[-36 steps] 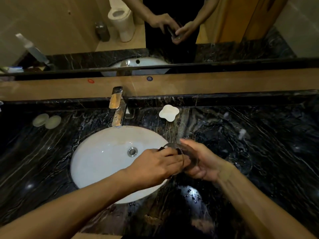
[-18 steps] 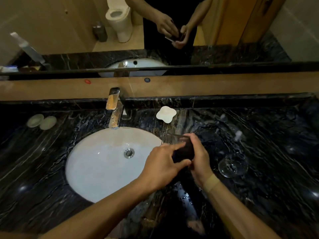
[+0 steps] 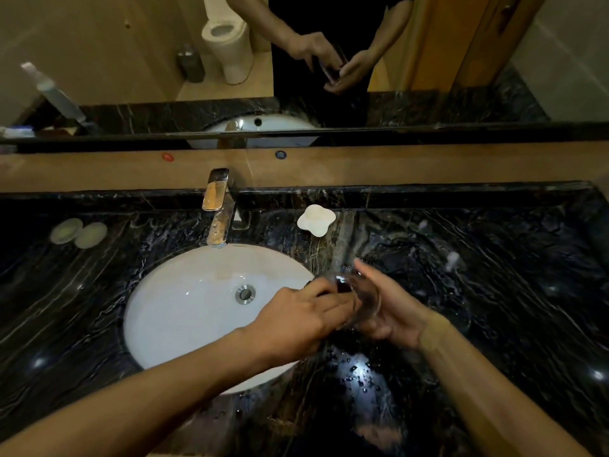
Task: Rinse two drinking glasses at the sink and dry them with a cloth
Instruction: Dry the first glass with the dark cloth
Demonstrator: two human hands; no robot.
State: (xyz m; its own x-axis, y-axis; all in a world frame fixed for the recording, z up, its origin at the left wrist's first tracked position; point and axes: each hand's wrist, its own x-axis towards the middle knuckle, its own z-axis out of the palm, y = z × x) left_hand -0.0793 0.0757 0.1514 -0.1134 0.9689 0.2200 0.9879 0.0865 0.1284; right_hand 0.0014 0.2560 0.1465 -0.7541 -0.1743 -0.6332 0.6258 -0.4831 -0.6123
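Note:
A clear drinking glass [image 3: 367, 300] lies on its side just right of the sink, cradled in my right hand [image 3: 395, 313], whose fingers curl around its far side. My left hand [image 3: 303, 319] pinches a dark cloth [image 3: 342, 286] and presses it into the glass's mouth. Most of the cloth is hidden by my fingers and the glass. The second glass [image 3: 459, 319] shows only as a faint outline on the counter behind my right wrist.
The white oval sink [image 3: 184, 311] lies left of my hands, with a chrome faucet [image 3: 217, 209] behind it, not running. A white soap dish [image 3: 316, 219] and two pale round pads [image 3: 79, 230] rest on the black marble counter [image 3: 510, 275]. Water drops [image 3: 359, 374] lie near the front edge.
The glass has tipped onto its side in my right palm, which has opened under it. My left hand has pushed the cloth further in, and both hands have shifted slightly right.

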